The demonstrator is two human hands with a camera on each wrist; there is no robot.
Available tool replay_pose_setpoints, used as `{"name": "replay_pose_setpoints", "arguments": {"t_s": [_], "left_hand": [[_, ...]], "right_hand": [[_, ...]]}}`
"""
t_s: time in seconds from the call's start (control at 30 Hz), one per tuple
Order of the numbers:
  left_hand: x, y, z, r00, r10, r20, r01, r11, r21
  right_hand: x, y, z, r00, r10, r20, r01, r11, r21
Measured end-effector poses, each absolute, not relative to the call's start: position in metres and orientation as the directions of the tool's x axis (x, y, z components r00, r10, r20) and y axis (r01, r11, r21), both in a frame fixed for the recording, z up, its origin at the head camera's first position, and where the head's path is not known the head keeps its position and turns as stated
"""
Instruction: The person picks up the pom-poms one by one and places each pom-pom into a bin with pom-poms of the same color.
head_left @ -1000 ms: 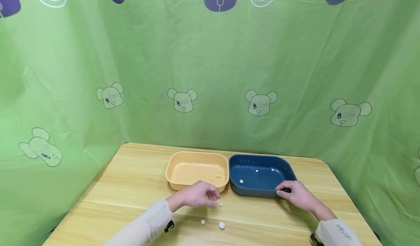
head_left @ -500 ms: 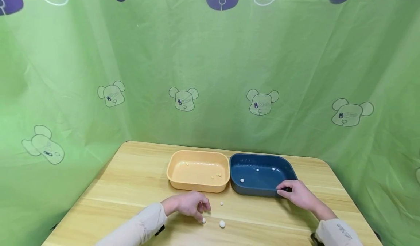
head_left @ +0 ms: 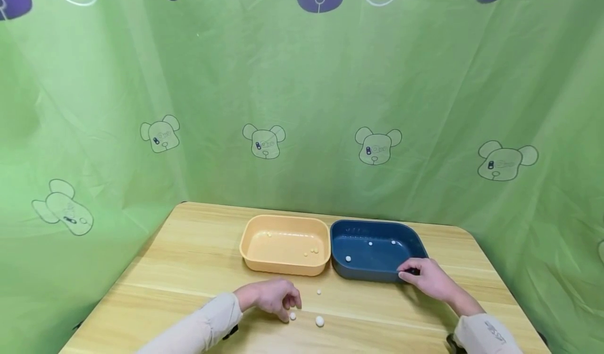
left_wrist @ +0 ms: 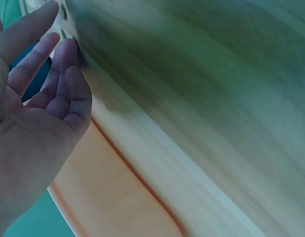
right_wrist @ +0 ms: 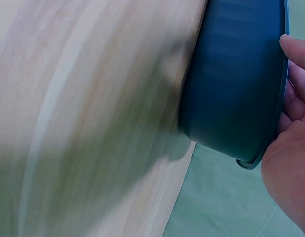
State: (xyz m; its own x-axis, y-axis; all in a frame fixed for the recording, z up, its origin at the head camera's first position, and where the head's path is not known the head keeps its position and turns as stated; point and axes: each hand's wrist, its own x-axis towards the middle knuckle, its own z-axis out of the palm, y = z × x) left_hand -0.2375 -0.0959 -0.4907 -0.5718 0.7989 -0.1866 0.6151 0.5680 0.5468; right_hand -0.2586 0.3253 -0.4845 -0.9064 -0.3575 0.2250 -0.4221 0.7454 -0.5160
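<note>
My left hand (head_left: 276,296) is low over the table, fingers loosely bent, its fingertips right beside a small white ball (head_left: 293,316). In the left wrist view the left hand (left_wrist: 39,113) shows its palm and curved fingers, with the thumb apart from them. A larger white ball (head_left: 319,321) lies to its right, and a tiny pale ball (head_left: 318,292) lies farther back. My right hand (head_left: 427,278) grips the near right rim of a dark blue tub (head_left: 365,275), thumb outside and fingers inside. Three white balls lie in that tub.
Left of the blue tub, close against it, stands a light orange tub (head_left: 283,267) with several tiny yellowish balls inside. Both tubs stand toward the back of the wooden table (head_left: 189,259). A green curtain (head_left: 302,81) surrounds the table's back and sides.
My left hand has moved left and nearer to me, from in front of the orange tub to the small white ball. The right hand has stayed on the blue tub's rim.
</note>
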Motion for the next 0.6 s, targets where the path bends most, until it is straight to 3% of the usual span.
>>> {"name": "replay_pose_setpoints", "arguments": {"t_s": [0.6], "left_hand": [[-0.2393, -0.0927, -0.4998, -0.575, 0.804, -0.151, 0.628, 0.552, 0.549]], "right_hand": [[-0.2589, 0.3257, -0.4858, -0.902, -0.360, 0.236, -0.431, 0.741, -0.516]]}}
